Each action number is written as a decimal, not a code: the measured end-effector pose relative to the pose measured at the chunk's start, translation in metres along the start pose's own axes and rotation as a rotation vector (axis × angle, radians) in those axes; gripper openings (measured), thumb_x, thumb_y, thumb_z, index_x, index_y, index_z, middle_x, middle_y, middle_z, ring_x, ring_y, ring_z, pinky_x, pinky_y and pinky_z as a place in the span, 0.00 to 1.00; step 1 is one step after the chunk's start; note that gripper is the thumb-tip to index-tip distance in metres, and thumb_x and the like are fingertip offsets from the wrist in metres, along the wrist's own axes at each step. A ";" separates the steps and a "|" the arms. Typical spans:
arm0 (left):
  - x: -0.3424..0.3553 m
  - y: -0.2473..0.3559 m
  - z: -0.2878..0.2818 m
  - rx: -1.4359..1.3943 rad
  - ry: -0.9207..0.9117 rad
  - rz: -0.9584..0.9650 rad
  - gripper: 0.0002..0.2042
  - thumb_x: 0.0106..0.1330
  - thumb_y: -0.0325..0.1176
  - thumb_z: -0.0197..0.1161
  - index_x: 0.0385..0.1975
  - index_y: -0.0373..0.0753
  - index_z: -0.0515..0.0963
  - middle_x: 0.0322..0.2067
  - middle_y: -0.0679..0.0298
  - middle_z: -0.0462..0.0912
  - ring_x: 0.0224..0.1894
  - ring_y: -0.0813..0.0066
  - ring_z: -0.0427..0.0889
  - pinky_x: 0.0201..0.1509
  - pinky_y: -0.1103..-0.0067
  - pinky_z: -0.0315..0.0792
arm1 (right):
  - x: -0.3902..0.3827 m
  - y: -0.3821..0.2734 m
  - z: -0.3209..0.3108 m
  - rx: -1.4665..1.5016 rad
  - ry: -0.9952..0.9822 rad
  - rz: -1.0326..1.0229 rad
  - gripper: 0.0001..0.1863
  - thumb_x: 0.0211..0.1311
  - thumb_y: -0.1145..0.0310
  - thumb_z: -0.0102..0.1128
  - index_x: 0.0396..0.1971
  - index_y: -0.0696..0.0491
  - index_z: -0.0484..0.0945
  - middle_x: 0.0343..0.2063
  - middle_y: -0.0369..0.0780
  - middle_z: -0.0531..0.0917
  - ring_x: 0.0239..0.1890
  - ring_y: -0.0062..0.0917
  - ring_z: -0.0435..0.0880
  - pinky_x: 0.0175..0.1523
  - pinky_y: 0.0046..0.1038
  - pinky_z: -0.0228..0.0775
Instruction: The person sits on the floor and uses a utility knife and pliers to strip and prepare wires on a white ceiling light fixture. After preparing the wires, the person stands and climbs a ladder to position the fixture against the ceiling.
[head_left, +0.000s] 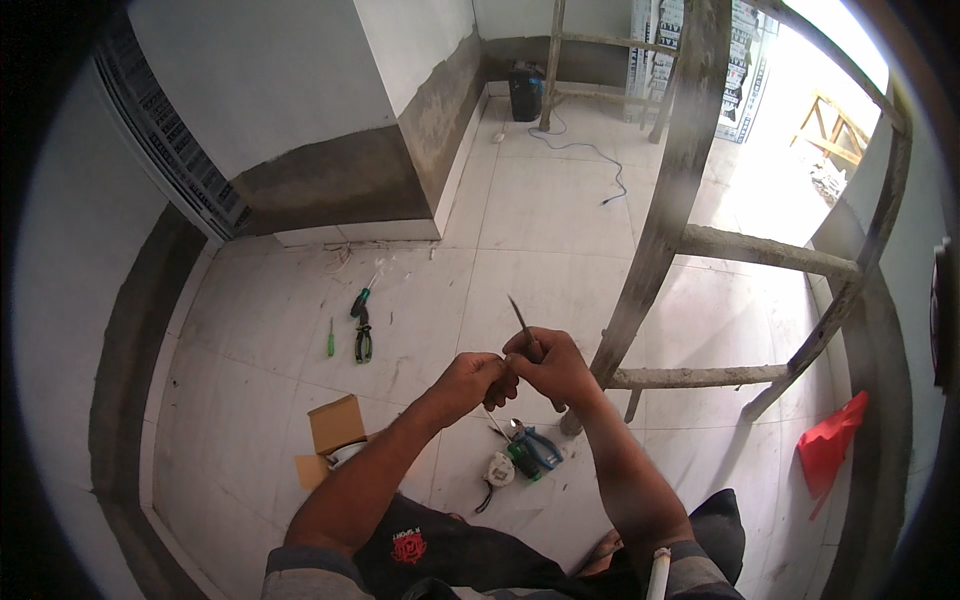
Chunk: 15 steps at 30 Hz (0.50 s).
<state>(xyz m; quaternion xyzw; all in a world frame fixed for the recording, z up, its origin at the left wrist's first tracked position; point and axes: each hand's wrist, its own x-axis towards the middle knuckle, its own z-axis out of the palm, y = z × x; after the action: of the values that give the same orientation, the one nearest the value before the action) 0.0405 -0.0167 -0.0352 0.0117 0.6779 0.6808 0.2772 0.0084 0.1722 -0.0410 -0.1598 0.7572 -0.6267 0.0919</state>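
Currently | right hand [553, 366] grips dark pointed tool [519, 313], left of wooden ladder [665, 220] | left hand [474, 384] pinched, contents hidden | blue pliers [543, 448]: floor [545, 200], left of ladder

Left hand [478, 382], right hand [552, 366] curled, seemingly touching.

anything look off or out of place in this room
A few things. The lower walls carry a dark, ragged-edged band, so the surface looks unfinished or patchy. A red sheet lies crumpled at the right, and a blue cord trails loosely across the floor. I see no clear spill.
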 end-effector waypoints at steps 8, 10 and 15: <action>0.000 -0.001 -0.002 -0.042 0.061 0.053 0.16 0.77 0.36 0.46 0.29 0.36 0.76 0.24 0.65 0.79 0.23 0.81 0.72 0.27 0.80 0.68 | -0.004 -0.022 0.000 -0.302 -0.001 -0.123 0.07 0.62 0.70 0.61 0.33 0.60 0.81 0.23 0.43 0.81 0.26 0.26 0.79 0.35 0.32 0.72; -0.001 0.001 -0.001 -0.018 0.103 0.050 0.16 0.75 0.34 0.46 0.26 0.36 0.75 0.22 0.66 0.78 0.22 0.81 0.73 0.26 0.80 0.68 | -0.005 -0.020 0.005 -0.388 0.016 -0.112 0.07 0.62 0.70 0.61 0.30 0.59 0.78 0.23 0.46 0.79 0.26 0.32 0.79 0.35 0.35 0.71; 0.001 -0.008 0.002 0.159 0.215 0.180 0.17 0.73 0.34 0.47 0.21 0.35 0.73 0.19 0.66 0.76 0.22 0.81 0.72 0.26 0.78 0.68 | -0.006 -0.004 0.025 -0.437 0.126 -0.145 0.08 0.61 0.72 0.60 0.28 0.59 0.72 0.24 0.49 0.77 0.27 0.43 0.78 0.34 0.38 0.70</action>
<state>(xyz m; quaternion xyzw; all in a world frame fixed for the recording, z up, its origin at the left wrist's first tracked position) 0.0433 -0.0153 -0.0430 0.0214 0.7516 0.6444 0.1391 0.0227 0.1502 -0.0423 -0.1904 0.8655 -0.4618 -0.0376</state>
